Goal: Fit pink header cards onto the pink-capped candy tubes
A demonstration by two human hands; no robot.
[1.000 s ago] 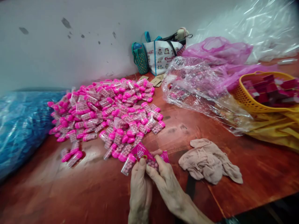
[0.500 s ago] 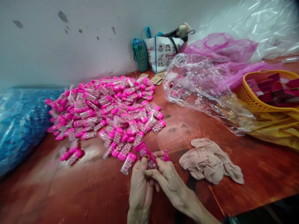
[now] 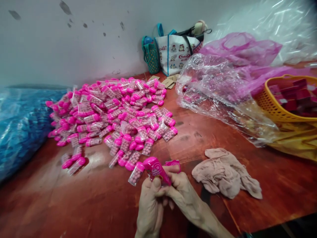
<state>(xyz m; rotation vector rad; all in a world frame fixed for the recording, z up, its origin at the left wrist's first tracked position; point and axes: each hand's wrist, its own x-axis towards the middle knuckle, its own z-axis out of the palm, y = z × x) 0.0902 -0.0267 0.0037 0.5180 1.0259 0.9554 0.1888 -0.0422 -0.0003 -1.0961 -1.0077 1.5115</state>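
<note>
Just above the table's near part, my left hand (image 3: pixel 150 200) is closed around a small pink-capped candy bottle (image 3: pixel 150 161). A printed pink label (image 3: pixel 158 171) lies over the side of the bottle and hides most of it. My right hand (image 3: pixel 184 191) meets the left one, its thumb and fingers pinching the label's right side. Behind the right fingers shows another piece of printed pink label (image 3: pixel 173 164). Close beside the left hand, a clear candy bottle (image 3: pixel 135 174) with pink balls lies on the table.
A large heap of pink-capped candy bottles (image 3: pixel 119 112) covers the table (image 3: pixel 99 198) ahead. A crumpled beige cloth (image 3: pixel 226 172) lies at right. Behind it are clear plastic (image 3: pixel 213 86) and a yellow basket (image 3: pixel 277 102) of dark pink pieces. A blue-filled bag (image 3: pixel 22 125) is at left.
The label has turned in my hands and now lies around the bottle's side, with the rounded pink cap in sight. My right fingers have shifted slightly. The view has moved a little.
</note>
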